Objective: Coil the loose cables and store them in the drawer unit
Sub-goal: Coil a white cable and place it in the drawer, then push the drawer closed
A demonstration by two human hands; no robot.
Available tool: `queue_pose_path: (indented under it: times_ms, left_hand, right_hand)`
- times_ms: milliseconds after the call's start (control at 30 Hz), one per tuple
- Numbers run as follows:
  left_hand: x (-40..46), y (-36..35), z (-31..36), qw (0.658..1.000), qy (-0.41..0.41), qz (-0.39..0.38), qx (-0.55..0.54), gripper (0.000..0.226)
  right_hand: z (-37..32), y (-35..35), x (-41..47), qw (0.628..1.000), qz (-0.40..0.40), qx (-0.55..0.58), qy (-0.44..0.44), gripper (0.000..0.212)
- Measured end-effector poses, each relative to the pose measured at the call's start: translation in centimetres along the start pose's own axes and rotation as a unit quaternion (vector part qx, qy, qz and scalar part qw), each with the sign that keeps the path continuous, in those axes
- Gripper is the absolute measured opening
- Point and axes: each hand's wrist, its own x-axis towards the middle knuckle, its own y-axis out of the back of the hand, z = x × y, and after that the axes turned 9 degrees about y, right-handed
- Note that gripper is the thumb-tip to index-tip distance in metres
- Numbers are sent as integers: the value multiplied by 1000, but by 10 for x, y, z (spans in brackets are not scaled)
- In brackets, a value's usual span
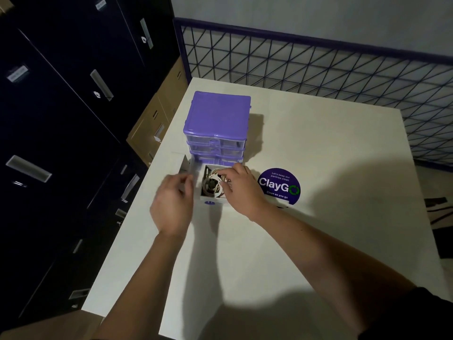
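Coiled cables (212,184), pale and bundled, lie inside the pulled-out bottom drawer (212,200) of the purple drawer unit (217,123). The drawer projects toward the near side, clear-walled with a purple knob at its front. The two drawers above appear closed.

Right hand (241,190): its grip is curled over the right side of the drawer, fingertips down on the top of the coil. Whether it pinches the cable or merely presses it down cannot be told.

Left hand (172,201): blurred, just left of the drawer, fingers curled near the drawer's left wall. Its grip cannot be judged; contact with the wall is not clear.

Judgement: the coiling looks done for the cable in view and the storing is in its last stage. What remains is seating the coil below the rim and pushing the drawer shut. No loose cable shows elsewhere on the white tabletop (318,168).

A round "ClayGo" sticker (279,186) lies just right of the drawer. Dark filing cabinets (61,119) stand at the left; a wire-grid panel (318,67) runs along the far edge.
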Motion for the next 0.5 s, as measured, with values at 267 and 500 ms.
queue_pose_path:
  times_ms: [267,500]
  left_hand:
    - [31,4,-15,993,95,-57,27,41]
    - [36,7,-13,996,76,-46,23,24]
  right_hand:
    - [-3,12,3,987,16,130,-97,20]
    - [-19,25,15,947,3,263,-182,20]
